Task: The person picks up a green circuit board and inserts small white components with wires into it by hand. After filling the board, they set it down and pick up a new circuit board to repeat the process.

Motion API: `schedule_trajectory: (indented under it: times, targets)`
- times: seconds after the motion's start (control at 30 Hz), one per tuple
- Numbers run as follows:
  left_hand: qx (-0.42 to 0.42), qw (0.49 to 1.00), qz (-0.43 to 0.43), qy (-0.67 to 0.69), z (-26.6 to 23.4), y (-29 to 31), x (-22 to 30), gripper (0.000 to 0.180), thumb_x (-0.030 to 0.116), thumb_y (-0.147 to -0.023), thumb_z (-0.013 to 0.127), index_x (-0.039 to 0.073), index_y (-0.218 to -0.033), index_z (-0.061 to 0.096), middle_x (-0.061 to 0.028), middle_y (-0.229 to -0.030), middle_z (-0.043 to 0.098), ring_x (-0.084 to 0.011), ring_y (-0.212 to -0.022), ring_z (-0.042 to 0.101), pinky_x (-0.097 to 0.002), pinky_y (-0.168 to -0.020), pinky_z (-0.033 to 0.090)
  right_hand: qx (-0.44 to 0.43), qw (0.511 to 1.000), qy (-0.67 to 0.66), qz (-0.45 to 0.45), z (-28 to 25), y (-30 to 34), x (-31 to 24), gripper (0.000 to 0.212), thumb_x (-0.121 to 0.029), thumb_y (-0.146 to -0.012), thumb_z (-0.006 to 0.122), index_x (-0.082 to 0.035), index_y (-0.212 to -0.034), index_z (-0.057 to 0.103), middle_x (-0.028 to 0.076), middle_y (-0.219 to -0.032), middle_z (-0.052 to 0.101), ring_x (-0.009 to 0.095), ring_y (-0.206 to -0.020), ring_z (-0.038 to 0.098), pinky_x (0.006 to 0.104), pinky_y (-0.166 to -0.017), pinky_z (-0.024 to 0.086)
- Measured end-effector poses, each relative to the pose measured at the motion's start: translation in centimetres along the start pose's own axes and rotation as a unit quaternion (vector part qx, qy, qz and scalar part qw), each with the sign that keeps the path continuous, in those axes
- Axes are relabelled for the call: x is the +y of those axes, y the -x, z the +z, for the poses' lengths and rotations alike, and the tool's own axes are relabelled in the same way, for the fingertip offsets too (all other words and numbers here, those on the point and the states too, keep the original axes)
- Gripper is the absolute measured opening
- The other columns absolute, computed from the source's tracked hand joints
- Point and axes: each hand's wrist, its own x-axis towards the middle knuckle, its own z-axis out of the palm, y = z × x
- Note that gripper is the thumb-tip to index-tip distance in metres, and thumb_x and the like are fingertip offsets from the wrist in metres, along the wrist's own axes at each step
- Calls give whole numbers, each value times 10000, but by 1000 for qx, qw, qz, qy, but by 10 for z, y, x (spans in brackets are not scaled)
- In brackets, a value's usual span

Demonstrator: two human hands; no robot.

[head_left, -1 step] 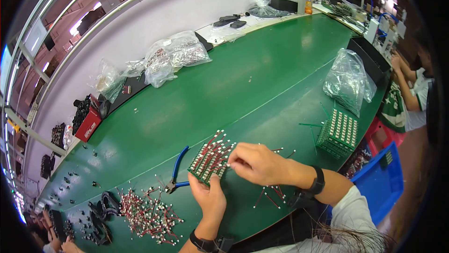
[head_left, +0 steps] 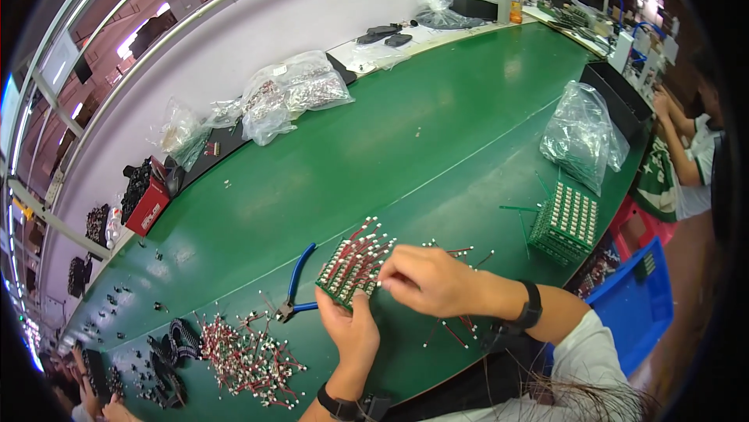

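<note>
My left hand [head_left: 351,336] grips a green circuit-board panel [head_left: 334,291] by its near edge, holding it tilted above the table. Rows of white sockets cover the panel, and many short red-and-black cables with white plugs stand up from it. At the panel's right edge my right hand [head_left: 425,278] is closed in a pinch; a small white connector shows at its fingertips, the rest hidden by the fingers. Blue-handled pliers [head_left: 296,278] lie just left of the panel. Loose cables [head_left: 456,332] lie under and around my right hand.
A heap of cables [head_left: 242,359] lies at the left front, beside black strips [head_left: 168,363]. Stacked green boards [head_left: 563,223] and a clear plastic bag [head_left: 581,137] stand at the right. A blue bin [head_left: 636,297] sits beyond the table edge. A co-worker [head_left: 686,141] is at far right.
My right hand has shifted slightly down at the panel's right edge. The panel and my left hand have moved very slightly to the right.
</note>
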Motion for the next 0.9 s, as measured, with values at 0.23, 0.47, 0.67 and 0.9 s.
schedule_trajectory:
  times: [0.23, 0.47, 0.67, 0.9]
  targets:
    - [-71, 995, 69, 8, 4, 9, -7, 634, 34, -942, 553, -26, -1478, 219, -152, -1290, 534, -198, -1129, 575, -332, -985, 466, 13, 1000, -17, -10, 29, 13, -16, 108, -57, -847, 629, 10, -899, 563, 146, -806, 614, 331, -694, 635, 394, -605, 526]
    - [-87, 991, 75, -66, 5, 13, -6, 614, 94, -958, 578, -38, -1469, 265, -162, -1276, 577, -189, -1073, 616, -312, -931, 500, 58, 998, -5, -19, 36, 9, -1, 98, -49, -822, 660, 22, -879, 623, 131, -759, 634, 262, -612, 648, 350, -535, 520]
    - [-99, 986, 94, -95, 1, 13, -9, 600, 102, -954, 582, -44, -1457, 289, -168, -1332, 561, -194, -1095, 614, -316, -931, 500, 58, 998, -9, -5, 38, 10, -3, 100, -47, -814, 660, 23, -875, 622, 124, -736, 624, 261, -611, 648, 352, -533, 519]
    - [-104, 960, 167, -200, 4, 9, 0, 578, 114, -934, 606, -48, -1423, 343, -244, -1413, 489, -277, -1111, 640, -338, -901, 524, 59, 996, 65, -15, 34, 9, -12, 133, -74, -816, 637, -3, -793, 527, 140, -692, 594, 321, -594, 612, 396, -507, 500]
